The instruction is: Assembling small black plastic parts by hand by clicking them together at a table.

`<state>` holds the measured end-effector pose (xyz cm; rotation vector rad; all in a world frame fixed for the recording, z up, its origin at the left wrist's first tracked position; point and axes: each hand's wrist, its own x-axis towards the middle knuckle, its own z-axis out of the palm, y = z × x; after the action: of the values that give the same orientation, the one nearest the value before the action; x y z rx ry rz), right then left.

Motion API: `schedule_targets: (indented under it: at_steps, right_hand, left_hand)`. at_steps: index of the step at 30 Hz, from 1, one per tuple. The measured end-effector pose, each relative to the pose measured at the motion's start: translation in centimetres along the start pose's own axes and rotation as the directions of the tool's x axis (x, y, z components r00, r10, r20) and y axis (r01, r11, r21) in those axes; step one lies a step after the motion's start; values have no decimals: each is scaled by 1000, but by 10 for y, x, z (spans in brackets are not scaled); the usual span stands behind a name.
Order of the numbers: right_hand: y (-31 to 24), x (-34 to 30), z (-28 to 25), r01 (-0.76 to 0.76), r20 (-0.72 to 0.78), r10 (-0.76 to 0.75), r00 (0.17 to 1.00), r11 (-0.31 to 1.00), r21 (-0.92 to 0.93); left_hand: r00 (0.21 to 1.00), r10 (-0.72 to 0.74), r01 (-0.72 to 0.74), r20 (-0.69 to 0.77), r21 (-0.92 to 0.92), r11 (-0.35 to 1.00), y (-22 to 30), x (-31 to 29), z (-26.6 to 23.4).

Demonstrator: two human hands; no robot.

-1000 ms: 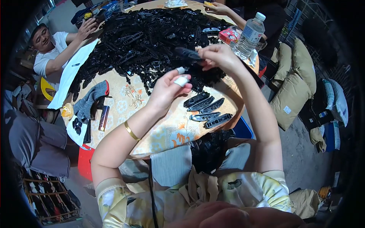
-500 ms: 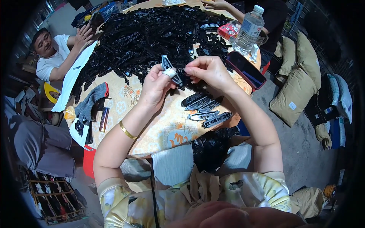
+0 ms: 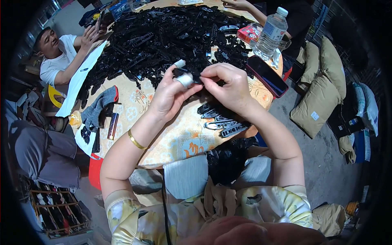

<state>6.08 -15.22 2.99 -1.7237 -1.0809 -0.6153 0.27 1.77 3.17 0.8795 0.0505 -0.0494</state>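
My left hand (image 3: 165, 98) grips a dark, narrow plastic part (image 3: 195, 76) between thumb and fingers; white wraps cover its thumb and a fingertip. Against the part's right end, the thumb and forefinger of my right hand (image 3: 229, 86) are pinched together; what lies between those fingertips is too small to make out. Just below my right hand, several long black plastic parts with oval openings (image 3: 224, 126) lie side by side on the patterned tablecloth (image 3: 163, 139). A large heap of similar black parts (image 3: 163, 36) spreads beyond both hands.
A water bottle (image 3: 271, 34), a red packet (image 3: 248, 33) and a phone (image 3: 267, 76) stand or lie at the right. Grey gloves (image 3: 100, 107) and a small tube (image 3: 113, 126) lie left. One person sits at left; another person's hand (image 3: 237, 5) shows at the far edge.
The part in my left hand has turned from upright, its pale face showing, to a flatter, darker angle. My right fingertips have moved in from beside it to touch its end.
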Motion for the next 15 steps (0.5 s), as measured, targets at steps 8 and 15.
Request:
schedule_targets:
  at_steps: [8,15]
  right_hand:
    - [-2,-2,-12,-8,38,8,999,1000,13]
    - [-4,-3,-20,193,-15,-195,981,979,-71]
  left_hand:
    - [995,27,-49,94,246,968,-4,2,-1]
    - [988,110,-140,106,335,932,-10,0,-1]
